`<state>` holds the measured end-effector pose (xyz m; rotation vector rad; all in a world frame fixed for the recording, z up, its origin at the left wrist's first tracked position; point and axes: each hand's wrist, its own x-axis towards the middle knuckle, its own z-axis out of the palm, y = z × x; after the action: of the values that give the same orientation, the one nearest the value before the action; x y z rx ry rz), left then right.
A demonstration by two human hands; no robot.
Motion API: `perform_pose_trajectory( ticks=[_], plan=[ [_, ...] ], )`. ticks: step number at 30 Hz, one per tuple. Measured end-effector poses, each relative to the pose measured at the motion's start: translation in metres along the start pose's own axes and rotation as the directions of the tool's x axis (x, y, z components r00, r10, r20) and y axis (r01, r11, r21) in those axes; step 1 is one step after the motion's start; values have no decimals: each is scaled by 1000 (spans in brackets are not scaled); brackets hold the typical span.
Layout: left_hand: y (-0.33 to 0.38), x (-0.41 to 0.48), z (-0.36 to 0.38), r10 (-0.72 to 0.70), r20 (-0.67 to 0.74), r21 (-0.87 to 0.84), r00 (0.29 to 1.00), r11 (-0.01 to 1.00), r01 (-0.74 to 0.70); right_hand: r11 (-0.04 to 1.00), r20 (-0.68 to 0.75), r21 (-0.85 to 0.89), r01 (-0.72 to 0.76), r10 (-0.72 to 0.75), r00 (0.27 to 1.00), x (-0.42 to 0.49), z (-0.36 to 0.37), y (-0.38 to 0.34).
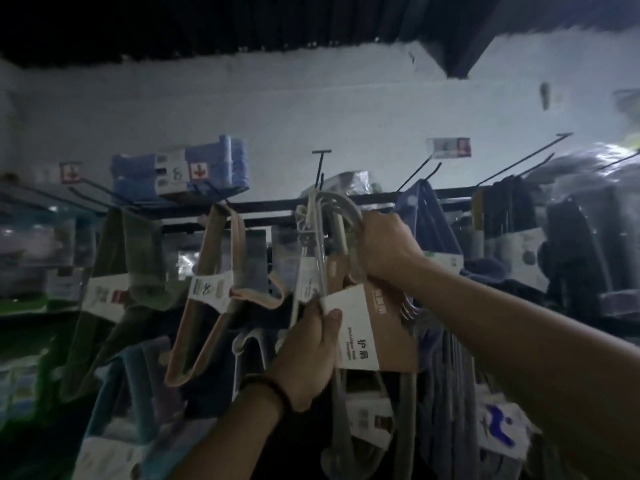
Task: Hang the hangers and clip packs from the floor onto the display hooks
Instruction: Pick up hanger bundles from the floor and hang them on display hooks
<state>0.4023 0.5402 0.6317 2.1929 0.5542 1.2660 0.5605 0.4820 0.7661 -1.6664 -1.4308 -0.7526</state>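
One pack up: hanger pack (341, 209) at display hook (320, 168), seating unclear.
Right hand (384, 244): gripping its hook tops.
Left hand (308, 355): pinching cardboard sleeve (374, 327).
Left to hang: cannot tell.

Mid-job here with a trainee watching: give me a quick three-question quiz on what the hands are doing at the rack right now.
1. True or false: the right hand grips the curved top ends of the pale hanger pack.
2. What does the left hand pinch?
A) the pack's cardboard sleeve
B) a pink hanger
C) the black rail
3. Fill in: in view, the T-tipped display hook sits ____ than the right hand.

Key: 1 true; 2 A; 3 higher.
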Motion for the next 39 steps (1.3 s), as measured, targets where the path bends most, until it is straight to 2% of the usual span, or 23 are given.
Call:
perform_pose_trajectory(
  ticks=[3,8,13,17,20,24,28,31,34,37,39],
  plan=[
    [22,30,-9,79,10,62,997,995,-80,1000,-49,-27,0,-1,999,35,-1,6],
    [49,64,-45,186,17,372,982,911,-179,999,-135,-29,15,-19,991,74,-8,-3],
    [52,81,-58,106,71,512,992,849,-128,999,-168,33,-21,26,985,96,14,-9],
    [38,96,-60,-76,54,607,996,794,28,992,-122,109,-66,79,989,99,31,-11],
    [38,101,-58,-76,82,633,994,774,7,983,-102,140,-122,137,985,103,34,-8],
    [41,114,-62,-97,92,664,991,747,11,986,-85,139,-90,102,991,114,39,-15],
    [25,126,-63,-40,15,798,999,603,12,982,-92,164,-94,110,990,122,52,-21],
    [5,135,-63,-130,8,860,992,506,59,966,-58,220,-133,150,987,127,71,-13],
    [-4,136,-57,-238,40,884,971,461,76,985,-9,95,-144,146,989,123,85,0],
    [-6,128,-47,-194,9,901,981,427,77,982,51,-172,-76,85,995,121,80,13],
    [-9,125,-43,-166,-16,871,986,482,95,980,147,-200,-15,45,988,121,74,18]
  ],
)
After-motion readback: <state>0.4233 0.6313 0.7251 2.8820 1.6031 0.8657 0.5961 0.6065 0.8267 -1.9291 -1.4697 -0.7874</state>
